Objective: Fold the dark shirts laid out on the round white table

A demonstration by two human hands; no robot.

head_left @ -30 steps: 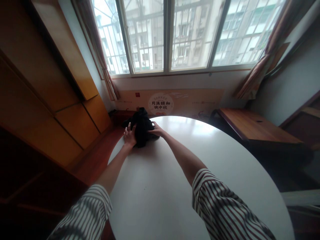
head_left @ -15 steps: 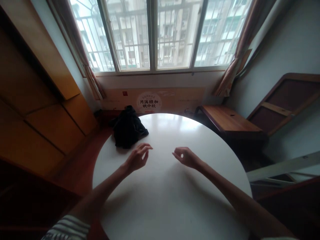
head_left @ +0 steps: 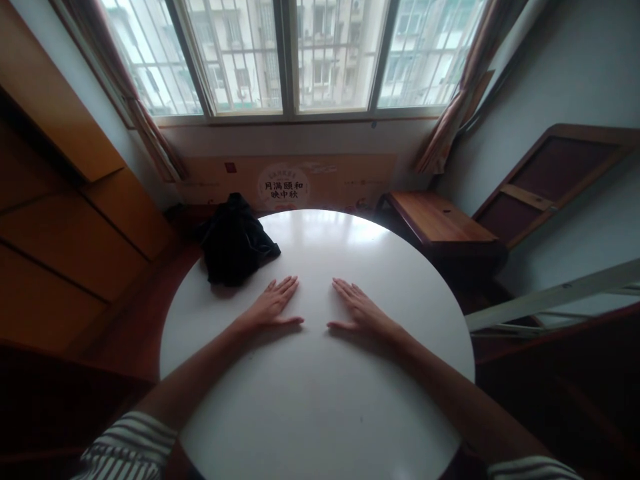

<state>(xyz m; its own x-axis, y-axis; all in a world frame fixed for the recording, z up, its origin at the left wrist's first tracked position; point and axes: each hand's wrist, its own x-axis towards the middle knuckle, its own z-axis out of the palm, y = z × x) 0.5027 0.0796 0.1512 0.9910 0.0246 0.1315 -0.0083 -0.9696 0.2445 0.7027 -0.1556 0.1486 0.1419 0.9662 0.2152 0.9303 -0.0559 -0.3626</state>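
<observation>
the person's left hand [head_left: 274, 305] and right hand [head_left: 361, 308] lie palm-down, fingers extended, thumbs spread, gripping nothing, on the glossy white round table [head_left: 320, 407]. the crumpled black cloth bundle [head_left: 234, 243] rests at the table's far left edge, near the left hand.

My left arm [head_left: 205, 363] reaches in from the near left, my right arm [head_left: 445, 383] from the near right; my left hand [head_left: 273, 307] is flattened palm down, thumb [head_left: 291, 321] stretched right; my right hand [head_left: 361, 311] mirrors it, just apart.
</observation>
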